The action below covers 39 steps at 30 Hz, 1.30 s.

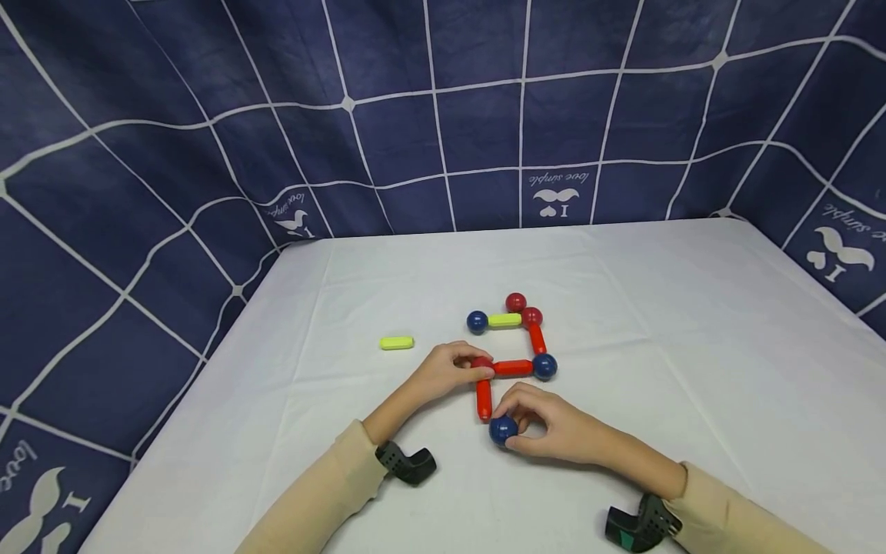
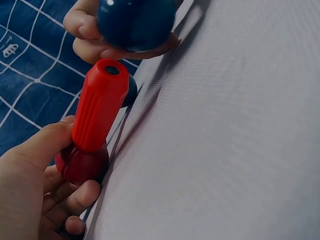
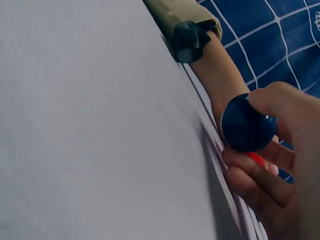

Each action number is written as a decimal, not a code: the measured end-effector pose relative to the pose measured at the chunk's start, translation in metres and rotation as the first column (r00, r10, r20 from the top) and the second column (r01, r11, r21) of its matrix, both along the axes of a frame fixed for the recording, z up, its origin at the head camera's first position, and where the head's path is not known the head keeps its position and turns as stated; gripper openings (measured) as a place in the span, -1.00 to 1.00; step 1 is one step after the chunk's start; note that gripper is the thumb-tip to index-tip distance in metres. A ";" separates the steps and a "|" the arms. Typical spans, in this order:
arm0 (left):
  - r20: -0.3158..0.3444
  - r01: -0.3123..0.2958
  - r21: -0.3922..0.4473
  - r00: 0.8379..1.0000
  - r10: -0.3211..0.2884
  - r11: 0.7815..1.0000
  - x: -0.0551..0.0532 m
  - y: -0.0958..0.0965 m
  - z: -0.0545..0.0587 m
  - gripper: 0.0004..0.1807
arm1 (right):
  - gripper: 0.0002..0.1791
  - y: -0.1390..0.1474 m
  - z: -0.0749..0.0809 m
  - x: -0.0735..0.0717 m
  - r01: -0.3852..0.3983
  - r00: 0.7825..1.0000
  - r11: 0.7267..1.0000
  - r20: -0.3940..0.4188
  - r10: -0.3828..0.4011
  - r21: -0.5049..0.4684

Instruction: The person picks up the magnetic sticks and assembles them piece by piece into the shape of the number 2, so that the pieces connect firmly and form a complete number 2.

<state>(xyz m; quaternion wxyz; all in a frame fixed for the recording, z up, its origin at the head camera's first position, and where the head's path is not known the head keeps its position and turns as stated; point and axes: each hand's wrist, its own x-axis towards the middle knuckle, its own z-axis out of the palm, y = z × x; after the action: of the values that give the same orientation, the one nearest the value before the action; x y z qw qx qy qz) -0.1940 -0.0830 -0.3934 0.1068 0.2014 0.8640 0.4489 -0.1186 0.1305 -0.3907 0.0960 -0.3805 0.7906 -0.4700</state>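
My left hand [image 1: 446, 375] grips a dark red ball [image 2: 82, 165] between thumb and fingers. From that ball a red stick [image 1: 484, 400] points toward me, and a second red stick [image 1: 514, 368] runs right to a blue ball [image 1: 544, 366]. My right hand [image 1: 554, 425] pinches another blue ball [image 1: 503, 431] just off the near end of the first stick. In the left wrist view, a gap shows between the stick's bare end [image 2: 112, 70] and the held blue ball [image 2: 137, 22]. The right wrist view shows thumb and fingers around the blue ball [image 3: 248, 123].
Beyond the hands, another red stick [image 1: 537, 338] leads up to a red ball [image 1: 531, 317], with a second red ball [image 1: 515, 302] beside it. A yellow stick [image 1: 504, 320] links to a blue ball [image 1: 477, 322]. One loose yellow stick [image 1: 397, 343] lies left on the white cloth [image 1: 346, 300].
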 end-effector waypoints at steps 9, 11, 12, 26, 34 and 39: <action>0.006 0.003 0.006 1.000 -0.003 1.000 -0.002 0.001 0.002 -0.68 | -0.69 -0.009 0.000 0.000 0.039 0.995 0.997 -0.091 -0.033 0.067; 0.004 0.000 0.004 1.000 0.000 1.000 -0.003 0.001 0.002 -0.68 | -0.69 -0.010 -0.001 -0.001 0.042 0.993 0.996 -0.117 -0.033 0.076; 0.004 -0.001 0.005 1.000 0.001 1.000 -0.003 0.002 0.002 -0.68 | -0.68 -0.010 -0.001 -0.001 0.043 0.991 0.996 -0.128 -0.033 0.078; -0.033 0.013 0.018 0.999 -0.013 1.000 -0.005 0.003 0.006 -0.68 | -0.65 -0.015 0.002 -0.004 0.076 0.979 0.988 -0.196 -0.049 0.133; -0.056 0.041 0.035 0.998 -0.039 0.999 -0.004 0.003 0.003 -0.68 | -0.64 -0.013 0.001 -0.004 0.068 0.980 0.990 -0.195 -0.044 0.120; -0.049 0.055 0.018 0.997 -0.054 0.998 0.000 0.003 0.000 -0.66 | -0.69 0.001 0.007 -0.008 0.132 0.978 0.987 -0.175 -0.114 0.095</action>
<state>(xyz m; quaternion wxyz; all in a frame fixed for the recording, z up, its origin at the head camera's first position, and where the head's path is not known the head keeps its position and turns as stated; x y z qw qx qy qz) -0.1940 -0.0803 -0.3930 0.0962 0.2366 0.8562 0.4491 -0.1263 0.1311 -0.3839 0.0193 -0.3638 0.8418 -0.3983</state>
